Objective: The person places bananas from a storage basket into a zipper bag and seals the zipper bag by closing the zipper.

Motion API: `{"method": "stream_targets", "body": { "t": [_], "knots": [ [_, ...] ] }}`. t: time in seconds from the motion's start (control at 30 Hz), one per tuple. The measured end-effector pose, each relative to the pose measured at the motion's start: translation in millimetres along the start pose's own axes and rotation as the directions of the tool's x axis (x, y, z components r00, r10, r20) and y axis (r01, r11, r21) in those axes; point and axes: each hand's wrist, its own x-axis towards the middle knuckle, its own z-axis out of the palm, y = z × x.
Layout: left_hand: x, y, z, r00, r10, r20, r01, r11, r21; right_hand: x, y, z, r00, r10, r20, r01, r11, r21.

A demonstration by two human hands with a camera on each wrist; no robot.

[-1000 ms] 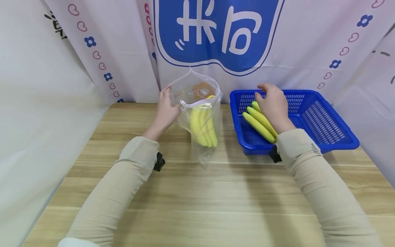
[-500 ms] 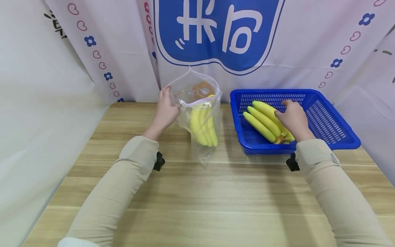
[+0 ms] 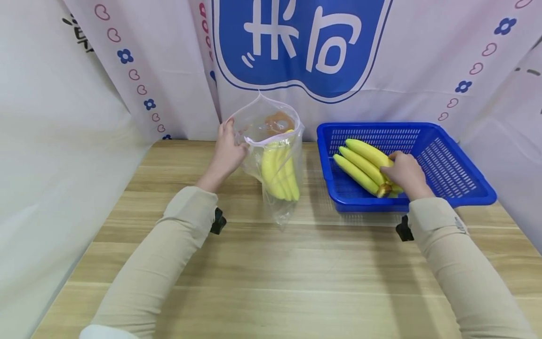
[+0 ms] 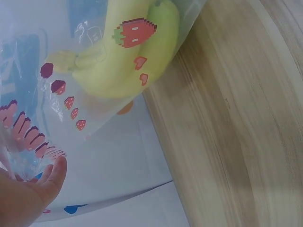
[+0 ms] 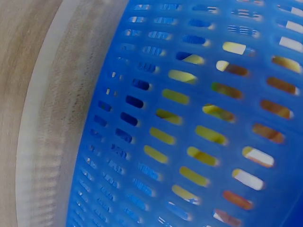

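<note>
My left hand (image 3: pixel 228 155) pinches the rim of a clear zip bag (image 3: pixel 277 217), which stands with its mouth spread. Inside the bag is a bunch of yellow bananas (image 3: pixel 277 174). In the left wrist view, the thumb and fingers (image 4: pixel 57 172) hold the bag's edge, below its strawberry prints. Over in the blue basket (image 3: pixel 444 165) lies another bunch of bananas (image 3: pixel 360 162), its stem toward the front. My right hand (image 3: pixel 408 176) grips this bunch near the stem end, partly covering it. The right wrist view shows mostly the slotted basket wall (image 5: pixel 144 111), hiding the hand.
The bag and basket stand on a wooden table (image 3: pixel 271 278), near its back edge. Behind them hangs a white printed cloth (image 3: pixel 182 84) with a blue emblem (image 3: pixel 292 70). A gap of tabletop separates the bag from the basket.
My right hand has moved right and lowered from above the bananas to grip them near the stem. The left hand and the bag stay in place.
</note>
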Motion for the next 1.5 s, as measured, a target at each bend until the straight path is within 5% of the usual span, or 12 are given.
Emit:
{"method": "stream_targets", "body": {
  "t": [0.37, 0.6, 1.03, 1.5],
  "knots": [
    [-0.2, 0.2, 0.9, 1.0, -0.007, -0.006, 0.007, 1.0, 0.002, 3.2, 1, 2, 0.986, 0.006, 0.166, -0.014, 0.999, 0.047],
    [-0.9, 0.3, 0.7, 1.0, -0.001, -0.004, 0.001, 1.0, 0.003, 0.3, 3, 2, 0.982, 0.067, 0.179, -0.072, 0.997, 0.022],
    [-0.8, -0.2, 0.2, 1.0, 0.002, 0.003, -0.002, 1.0, 0.024, -4.4, 5, 1, 0.996, 0.079, 0.052, -0.081, 0.996, 0.031],
    [-1.3, 0.3, 0.4, 1.0, -0.001, 0.003, 0.001, 1.0, -0.005, -3.2, -9, -5, 0.977, 0.147, -0.156, -0.116, 0.974, 0.194]
  ]
}}
